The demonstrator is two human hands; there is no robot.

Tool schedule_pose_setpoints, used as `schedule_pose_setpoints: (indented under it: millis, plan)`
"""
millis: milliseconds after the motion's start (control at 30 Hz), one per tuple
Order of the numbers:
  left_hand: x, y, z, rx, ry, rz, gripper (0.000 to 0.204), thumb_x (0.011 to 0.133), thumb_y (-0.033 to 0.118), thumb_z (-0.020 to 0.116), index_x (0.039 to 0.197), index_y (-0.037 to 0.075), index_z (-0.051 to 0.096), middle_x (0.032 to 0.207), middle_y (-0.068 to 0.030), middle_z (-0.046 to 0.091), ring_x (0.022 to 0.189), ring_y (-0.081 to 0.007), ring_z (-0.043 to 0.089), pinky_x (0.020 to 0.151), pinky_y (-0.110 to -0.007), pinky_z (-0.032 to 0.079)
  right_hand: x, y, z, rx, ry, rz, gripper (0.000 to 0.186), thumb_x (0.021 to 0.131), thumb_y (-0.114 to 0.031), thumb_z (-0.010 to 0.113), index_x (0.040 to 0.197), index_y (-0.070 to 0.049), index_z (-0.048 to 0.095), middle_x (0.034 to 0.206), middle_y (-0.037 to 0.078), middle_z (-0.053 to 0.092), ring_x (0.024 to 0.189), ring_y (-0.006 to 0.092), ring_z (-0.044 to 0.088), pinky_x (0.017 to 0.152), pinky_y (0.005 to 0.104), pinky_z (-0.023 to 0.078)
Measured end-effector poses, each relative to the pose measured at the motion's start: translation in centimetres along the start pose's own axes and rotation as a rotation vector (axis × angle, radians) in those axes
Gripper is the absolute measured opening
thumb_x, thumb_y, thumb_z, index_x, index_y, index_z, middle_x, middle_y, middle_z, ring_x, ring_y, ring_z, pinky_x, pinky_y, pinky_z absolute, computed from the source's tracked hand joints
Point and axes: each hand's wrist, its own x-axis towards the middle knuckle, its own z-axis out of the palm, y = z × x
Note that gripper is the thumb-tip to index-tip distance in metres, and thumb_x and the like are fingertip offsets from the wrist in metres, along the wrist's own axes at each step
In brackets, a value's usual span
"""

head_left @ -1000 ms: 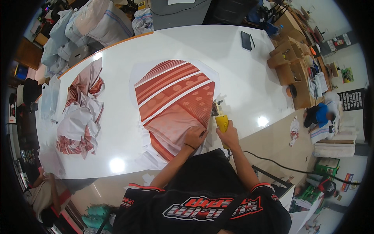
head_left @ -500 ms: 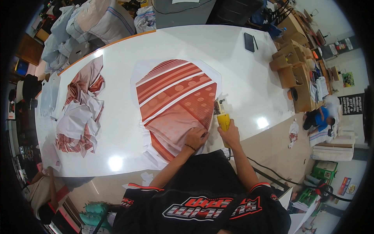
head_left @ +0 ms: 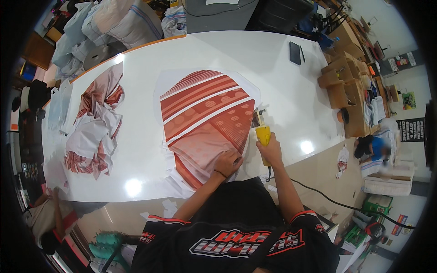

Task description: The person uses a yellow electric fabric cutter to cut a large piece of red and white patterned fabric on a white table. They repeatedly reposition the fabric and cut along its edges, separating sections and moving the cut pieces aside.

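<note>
A rust-red patterned fabric panel [head_left: 207,107] with white diagonal stripes and a white margin lies spread on the white table [head_left: 291,104]. My right hand [head_left: 270,149] grips a yellow corded electric fabric cutter [head_left: 263,133], its metal head at the panel's right edge. At the panel's lower right side, my left hand [head_left: 228,162] rests with curled fingers closed on the fabric; the fingertips are partly hidden. The cutter's black cord [head_left: 318,193] trails off to the right.
A crumpled heap of similar fabric [head_left: 96,127] lies on the table's left. A phone [head_left: 295,53] sits at the far right, beside cardboard boxes [head_left: 339,84]. White bundles [head_left: 116,22] stand beyond the table. Other people are at the lower left and far right.
The cutter in my right hand has moved slightly away from me along the panel's right edge. My left hand stays at about the same spot on the fabric.
</note>
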Motion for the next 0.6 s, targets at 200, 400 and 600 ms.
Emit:
schedule_pose_setpoints:
  millis: [200, 400, 600]
  plan:
    - [-0.2, -0.4, 0.5, 0.018, 0.033, 0.008, 0.015, 0.088, 0.022, 0.078, 0.09, 0.009, 0.071, 0.092, -0.007, 0.07, 0.086, -0.0267, 0.068, 0.08, -0.04, 0.052, 2.1, -0.9, -0.5, 0.026, 0.013, -0.016, 0.061, 0.084, -0.046, 0.075, 0.121, -0.003, 0.052, 0.102, 0.03, 0.072, 0.095, 0.0497, 0.072, 0.081, 0.0573, 0.058]
    - [-0.2, -0.5, 0.7, 0.008, 0.066, 0.024, 0.015, 0.087, 0.022, 0.079, 0.092, 0.009, 0.072, 0.095, -0.0068, 0.071, 0.088, -0.0266, 0.068, 0.08, -0.039, 0.052, 4.2, -1.6, -1.1, 0.018, 0.0, -0.011, 0.059, 0.085, -0.043, 0.075, 0.12, -0.002, 0.052, 0.104, 0.029, 0.072, 0.097, 0.0492, 0.072, 0.083, 0.0565, 0.058]
    - [-0.1, -0.1, 0.5, -0.011, 0.052, 0.003, 0.015, 0.086, 0.02, 0.079, 0.093, 0.009, 0.072, 0.094, -0.0063, 0.07, 0.088, -0.0266, 0.068, 0.08, -0.039, 0.052, 6.0, -2.4, -1.9, 0.028, 0.013, -0.029, 0.059, 0.084, -0.039, 0.076, 0.122, -0.001, 0.053, 0.106, 0.029, 0.073, 0.1, 0.0482, 0.072, 0.087, 0.0554, 0.058]
